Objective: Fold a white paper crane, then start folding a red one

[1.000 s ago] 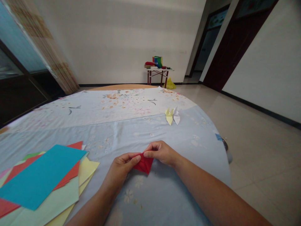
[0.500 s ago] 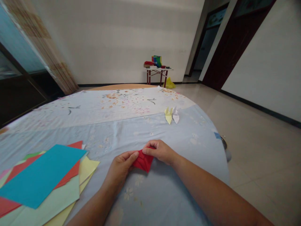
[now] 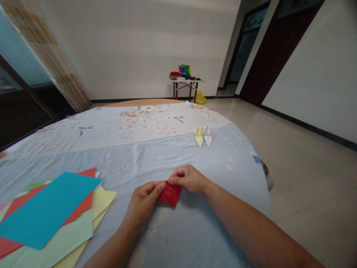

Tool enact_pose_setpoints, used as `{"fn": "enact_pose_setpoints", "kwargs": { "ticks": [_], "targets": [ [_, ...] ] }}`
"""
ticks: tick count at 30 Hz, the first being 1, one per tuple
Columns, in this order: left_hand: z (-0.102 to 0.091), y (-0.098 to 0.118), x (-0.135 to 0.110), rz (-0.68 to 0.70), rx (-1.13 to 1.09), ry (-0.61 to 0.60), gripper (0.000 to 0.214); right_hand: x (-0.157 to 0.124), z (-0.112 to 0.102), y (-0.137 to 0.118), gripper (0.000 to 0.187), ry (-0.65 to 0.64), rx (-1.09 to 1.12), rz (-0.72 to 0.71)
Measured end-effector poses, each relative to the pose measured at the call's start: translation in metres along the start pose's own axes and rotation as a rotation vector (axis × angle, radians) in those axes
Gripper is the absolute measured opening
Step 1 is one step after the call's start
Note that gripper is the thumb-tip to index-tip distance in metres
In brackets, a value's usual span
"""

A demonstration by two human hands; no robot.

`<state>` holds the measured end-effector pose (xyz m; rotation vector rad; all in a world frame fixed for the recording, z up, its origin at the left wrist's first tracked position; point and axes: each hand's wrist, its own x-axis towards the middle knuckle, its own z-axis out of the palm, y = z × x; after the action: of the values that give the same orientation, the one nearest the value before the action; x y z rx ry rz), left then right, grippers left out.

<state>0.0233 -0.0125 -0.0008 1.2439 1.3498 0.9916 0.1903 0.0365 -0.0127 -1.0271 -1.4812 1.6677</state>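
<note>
A small folded piece of red paper (image 3: 171,195) is held between my two hands, just above the blue part of the tablecloth. My left hand (image 3: 146,195) pinches its left upper edge between thumb and fingers. At the top edge, my right hand (image 3: 189,179) grips the paper with thumb and bent forefinger, the two thumb tips close together. Fold lines cross the face of the red paper, and its lower corner points toward me. Fingers behind the paper are hidden.
A stack of coloured sheets, a blue sheet (image 3: 52,208) on top, lies at the left. Beyond my hands stand a yellow folded paper figure (image 3: 199,136) and a white one (image 3: 208,136). A small table (image 3: 186,80) with items stands by the wall.
My hands stay on the red paper with only a slight shift of the fingers; my left thumb sits a little closer to the right thumb. The whole view has shifted slightly.
</note>
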Motion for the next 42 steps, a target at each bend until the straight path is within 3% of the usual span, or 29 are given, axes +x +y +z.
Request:
{"fn": "enact_pose_setpoints", "kwargs": {
  "ticks": [6, 15, 17, 19, 22, 24, 27, 30, 36, 42],
  "targets": [
    [-0.005, 0.000, 0.001, -0.018, -0.010, -0.115, 0.032, -0.001, -0.005, -0.002, 0.038, -0.017, 0.017, 0.049],
    [-0.006, -0.014, 0.004, -0.103, -0.285, -0.250, 0.037, 0.001, -0.010, 0.001, 0.039, 0.036, 0.003, 0.030],
    [-0.006, -0.015, 0.006, -0.083, -0.266, -0.178, 0.040, 0.003, -0.010, 0.003, 0.039, 0.065, 0.010, 0.022],
    [-0.008, -0.014, 0.007, -0.002, -0.151, -0.027, 0.042, 0.004, -0.011, 0.005, 0.038, 0.089, 0.031, 0.023],
    [-0.012, -0.012, 0.006, 0.262, 0.198, 0.275, 0.036, 0.005, -0.013, 0.006, 0.037, 0.131, 0.079, 0.016],
    [-0.012, -0.010, 0.003, 0.437, 0.408, 0.382, 0.031, 0.005, -0.013, 0.006, 0.037, 0.154, 0.102, 0.007],
    [-0.007, -0.008, -0.003, 0.532, 0.540, 0.300, 0.028, 0.004, -0.011, 0.005, 0.037, 0.131, 0.160, -0.002],
    [-0.001, -0.010, -0.004, 0.484, 0.553, 0.209, 0.029, 0.002, -0.008, 0.003, 0.038, 0.079, 0.217, 0.014],
    [0.000, -0.015, 0.000, 0.386, 0.475, 0.222, 0.032, -0.002, -0.004, 0.001, 0.042, -0.058, 0.192, 0.027],
    [-0.001, -0.013, -0.002, 0.416, 0.478, 0.259, 0.031, -0.001, -0.002, 0.005, 0.036, 0.060, 0.047, -0.030]
  ]
}}
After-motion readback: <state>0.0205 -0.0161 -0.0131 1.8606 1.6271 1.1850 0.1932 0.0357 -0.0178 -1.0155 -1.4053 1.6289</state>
